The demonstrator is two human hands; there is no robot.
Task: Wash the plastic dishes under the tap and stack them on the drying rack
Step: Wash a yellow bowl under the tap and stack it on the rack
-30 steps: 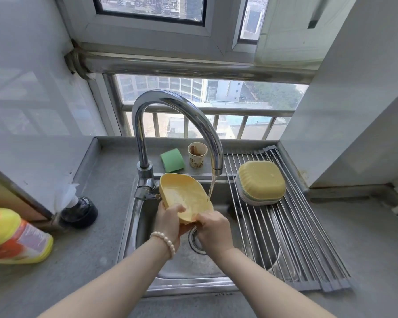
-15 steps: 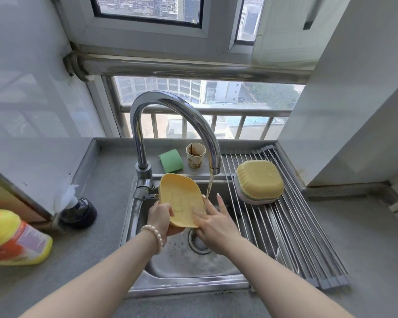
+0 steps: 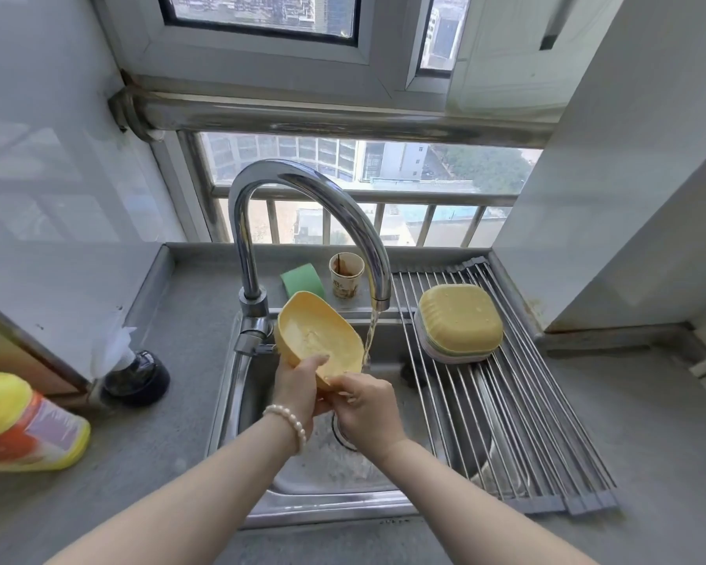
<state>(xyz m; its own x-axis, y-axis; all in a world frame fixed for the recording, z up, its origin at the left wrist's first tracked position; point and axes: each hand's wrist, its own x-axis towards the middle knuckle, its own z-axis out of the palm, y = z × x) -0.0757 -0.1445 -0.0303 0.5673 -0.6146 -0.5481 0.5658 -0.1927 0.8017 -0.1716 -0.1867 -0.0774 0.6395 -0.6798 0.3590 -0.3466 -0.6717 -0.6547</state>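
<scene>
Clearly rinsing: both hands, left (image 3: 298,385) and right (image 3: 365,401), grip the yellow dish (image 3: 321,336) beside the stream (image 3: 369,340); next, onto the stacked dishes (image 3: 459,324).

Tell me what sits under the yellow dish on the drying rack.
Under the upturned yellow dish show the rims of more stacked dishes, pinkish and greenish, resting on the drying rack. Their number and insides are covered.

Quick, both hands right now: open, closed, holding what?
Left hand: grips the yellow dish.
Right hand: pinches the same dish's lower edge.
</scene>
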